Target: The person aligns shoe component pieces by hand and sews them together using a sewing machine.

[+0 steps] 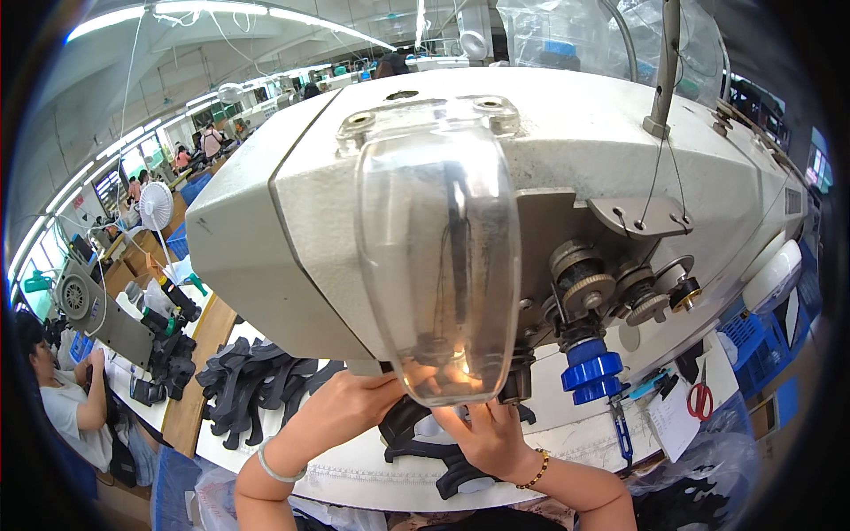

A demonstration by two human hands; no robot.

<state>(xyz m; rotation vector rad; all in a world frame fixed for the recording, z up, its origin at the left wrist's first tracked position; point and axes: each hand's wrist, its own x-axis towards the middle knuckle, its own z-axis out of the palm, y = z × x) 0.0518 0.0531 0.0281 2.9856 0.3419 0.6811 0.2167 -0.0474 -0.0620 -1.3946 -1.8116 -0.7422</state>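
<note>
A white industrial sewing machine (239, 203) fills the middle of the view, with a clear plastic guard (434, 257) in front of its needle area. Under the guard lies a black shaped padded piece (429, 447). My left hand (345, 409) grips this piece from the left, its fingertips partly behind the guard. From the right, my right hand (489, 438) pinches the same piece near the lit needle area. The needle itself is hard to make out through the clear plastic.
A pile of similar black pieces (252, 380) lies left on the white table. Blue tension knob (591, 372), red-handled scissors (699, 401) and a paper sheet (675, 420) are at right. Another person (75, 398) sits far left near a white fan (156, 205).
</note>
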